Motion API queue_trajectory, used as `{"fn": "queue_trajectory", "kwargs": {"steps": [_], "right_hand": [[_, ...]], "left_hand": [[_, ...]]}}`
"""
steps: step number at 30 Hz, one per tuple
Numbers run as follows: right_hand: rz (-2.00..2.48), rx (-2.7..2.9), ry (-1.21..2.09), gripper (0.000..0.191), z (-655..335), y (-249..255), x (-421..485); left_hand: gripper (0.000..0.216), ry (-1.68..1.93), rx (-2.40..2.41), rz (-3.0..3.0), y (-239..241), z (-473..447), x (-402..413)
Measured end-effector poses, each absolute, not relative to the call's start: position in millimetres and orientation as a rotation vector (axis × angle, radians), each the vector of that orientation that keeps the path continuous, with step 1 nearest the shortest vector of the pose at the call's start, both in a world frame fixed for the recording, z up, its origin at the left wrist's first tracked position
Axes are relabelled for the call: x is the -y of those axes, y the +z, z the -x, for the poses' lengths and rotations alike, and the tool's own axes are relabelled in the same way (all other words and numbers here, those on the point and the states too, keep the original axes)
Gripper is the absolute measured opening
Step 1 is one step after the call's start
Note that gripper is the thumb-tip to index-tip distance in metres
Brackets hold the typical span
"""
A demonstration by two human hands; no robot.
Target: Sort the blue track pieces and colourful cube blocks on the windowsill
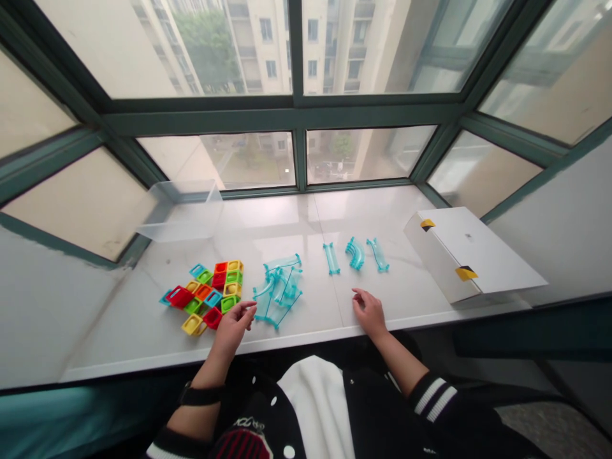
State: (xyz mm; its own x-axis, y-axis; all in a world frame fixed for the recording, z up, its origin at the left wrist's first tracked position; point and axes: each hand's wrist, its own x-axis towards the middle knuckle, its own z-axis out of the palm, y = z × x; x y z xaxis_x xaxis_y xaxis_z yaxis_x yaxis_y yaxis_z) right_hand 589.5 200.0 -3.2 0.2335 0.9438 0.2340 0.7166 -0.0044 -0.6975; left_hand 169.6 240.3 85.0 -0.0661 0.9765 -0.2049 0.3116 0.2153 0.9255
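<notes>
My left hand (233, 326) rests on the white windowsill (306, 223) with its fingers loosely apart and nothing in them. Its fingertips point at a pile of clear teal track pieces (279, 286), just short of touching it. Right beside the hand, on its left, lies a cluster of colourful square blocks (210, 291) in red, yellow, green, orange and blue. My right hand (368, 312) lies flat on the sill near the front edge, fingers stretched out, holding nothing. Beyond it three separate teal track pieces (355, 254) lie in a row.
A clear plastic bin (184, 210) stands at the back left of the sill. A white cardboard box (471, 255) with yellow and black corner marks sits at the right. Windows enclose the sill on three sides.
</notes>
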Motion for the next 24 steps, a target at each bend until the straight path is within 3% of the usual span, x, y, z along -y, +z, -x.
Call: {"fn": "queue_trajectory", "kwargs": {"steps": [9,24], "right_hand": [[1.831,1.63,0.299,0.032,-589.9,-6.0,-200.6],[1.826,1.652,0.296,0.029,-591.3,-8.7,-200.4]], "left_hand": [[0.038,0.603,-1.606,-1.807,73.8,-189.9,-232.0],[0.021,0.178,-1.707,-2.119,66.0,-204.1,-234.7]]}}
